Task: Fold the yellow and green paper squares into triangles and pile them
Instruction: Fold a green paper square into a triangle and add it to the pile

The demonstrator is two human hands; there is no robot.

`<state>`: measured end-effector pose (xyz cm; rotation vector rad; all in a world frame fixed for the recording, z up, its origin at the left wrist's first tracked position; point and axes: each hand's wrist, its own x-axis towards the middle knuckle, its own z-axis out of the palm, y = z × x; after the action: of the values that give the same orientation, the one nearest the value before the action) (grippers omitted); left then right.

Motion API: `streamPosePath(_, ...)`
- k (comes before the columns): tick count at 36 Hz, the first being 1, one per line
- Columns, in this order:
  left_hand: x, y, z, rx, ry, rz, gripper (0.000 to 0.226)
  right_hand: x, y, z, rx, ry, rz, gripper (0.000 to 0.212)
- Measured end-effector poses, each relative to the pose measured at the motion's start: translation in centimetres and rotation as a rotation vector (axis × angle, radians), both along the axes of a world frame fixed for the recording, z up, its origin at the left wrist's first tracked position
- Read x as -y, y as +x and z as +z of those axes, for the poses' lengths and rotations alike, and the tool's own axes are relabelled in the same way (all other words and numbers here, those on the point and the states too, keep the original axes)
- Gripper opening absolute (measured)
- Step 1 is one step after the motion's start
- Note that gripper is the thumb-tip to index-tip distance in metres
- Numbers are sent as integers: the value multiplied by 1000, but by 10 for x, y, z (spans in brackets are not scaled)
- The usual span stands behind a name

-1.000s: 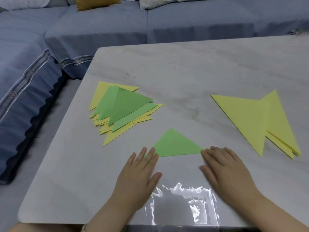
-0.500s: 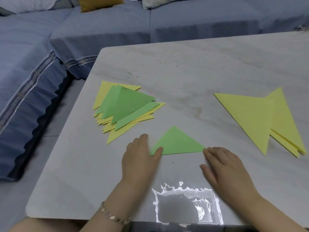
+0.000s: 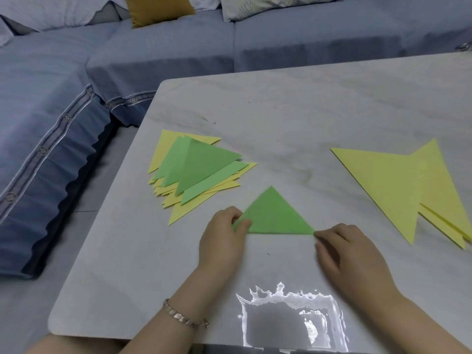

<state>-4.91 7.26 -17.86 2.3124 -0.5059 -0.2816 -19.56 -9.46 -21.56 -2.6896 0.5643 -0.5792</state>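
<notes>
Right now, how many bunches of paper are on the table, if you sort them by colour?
yellow-and-green pile: 1
all-yellow bunch: 1
single green triangle: 1
Total: 3
The sheets inside the two bunches overlap too much to count one by one.

The counter (image 3: pixel 293 118) looks like pale marble, polished and glossy at lower centre; the green triangle (image 3: pixel 274 215) and yellow triangles (image 3: pixel 388 180) are matt paper; the sofa (image 3: pixel 51 103) upper left is blue cloth
</notes>
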Motion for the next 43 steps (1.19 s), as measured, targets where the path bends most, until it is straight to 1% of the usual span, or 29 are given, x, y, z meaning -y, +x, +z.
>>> streamPosePath(3, -5, 25, 14, 93, -129, 81, 15, 1, 1, 5, -33, 22, -12, 8)
streamPosePath(6, -11, 63, 28, 176, -180, 181, 9, 0, 5, 10, -67, 33, -25, 13)
streamPosePath(8, -17, 89, 32, 169, -141, 272, 21, -2, 7, 11, -73, 14, -23, 13)
streamPosePath(10, -24, 107, 29, 156, -19, 310, 34, -3, 7, 11, -65, 1, -31, 14)
streamPosePath(11, -28, 114, 24, 193, 88, 295, 39, -4, 7, 10, -61, -5, -37, 14)
streamPosePath(13, -34, 121, 12, 349, 322, 208, 44, -5, 7, 11, -57, -8, -40, 14)
streamPosePath(14, -35, 122, 6, 421, 387, 156, 44, -5, 7, 10, -62, -3, -40, 13)
streamPosePath(15, -34, 122, 2, 456, 409, 99, 42, -6, 7, 10, -75, 4, -41, 13)
streamPosePath(18, -24, 113, -6, 457, 391, -170, 47, -4, 7, 14, -124, 20, -34, 11)
streamPosePath(20, -17, 104, -8, 410, 438, -275, 52, 0, 10, 20, -186, 58, -32, 7)
streamPosePath(22, -12, 99, -8, 355, 474, -237, 52, 9, 14, 26, -227, 135, -59, 11)
streamPosePath(24, -9, 97, -8, 314, 500, -204, 50, 23, 18, 29, -144, 149, -119, 16)
streamPosePath(25, -7, 97, -8, 295, 512, -206, 48, 30, 21, 30, -99, 134, -173, 24)
streamPosePath(27, -5, 94, -7, 260, 492, -207, 45, 46, 25, 33, -107, 146, -353, 44)
streamPosePath(30, -4, 85, -4, 251, 372, -177, 43, 71, 28, 40, -277, 229, -638, 76)
streamPosePath(32, -3, 76, -3, 265, 283, -182, 42, 83, 28, 40, -373, 307, -746, 89)
streamPosePath(33, -1, 70, -2, 262, 240, -196, 40, 87, 28, 39, -390, 336, -770, 92)
streamPosePath(34, 0, 63, -1, 250, 202, -214, 39, 90, 28, 37, -383, 356, -779, 94)
streamPosePath(36, 2, 49, 0, 215, 134, -247, 38, 92, 27, 34, -293, 389, -759, 90)
streamPosePath(40, 1, 24, -1, 174, 33, -297, 36, 85, 23, 31, -28, 494, -560, 69)
streamPosePath(43, 1, 13, -3, 157, -4, -323, 35, 80, 17, 29, 129, 545, -436, 63)
